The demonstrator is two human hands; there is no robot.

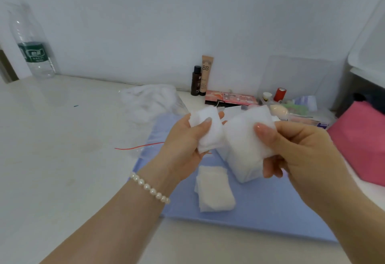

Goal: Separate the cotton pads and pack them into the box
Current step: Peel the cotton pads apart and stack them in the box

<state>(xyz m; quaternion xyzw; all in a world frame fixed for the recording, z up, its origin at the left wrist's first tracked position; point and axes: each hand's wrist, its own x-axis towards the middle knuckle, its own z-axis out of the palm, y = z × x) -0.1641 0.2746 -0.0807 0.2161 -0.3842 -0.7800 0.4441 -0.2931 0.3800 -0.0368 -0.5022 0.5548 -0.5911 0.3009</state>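
My left hand (185,138) pinches a thin bunch of white cotton pads (208,136) between thumb and fingers, held above the blue mat (270,205). Right beside it, my right hand (300,151) grips a thick block of cotton pads (241,149), thumb on its front face. The two bunches touch at their inner edges. A small pile of loose pads (214,190) lies on the mat below my hands. A clear plastic box (295,76) stands open at the back right by the wall.
A clear bag with cotton (150,101) lies behind the mat. Cosmetics bottles (202,78), a pink palette (229,98) and small items crowd the back. A pink pouch (362,138) sits at the right, a water bottle (33,51) far left.
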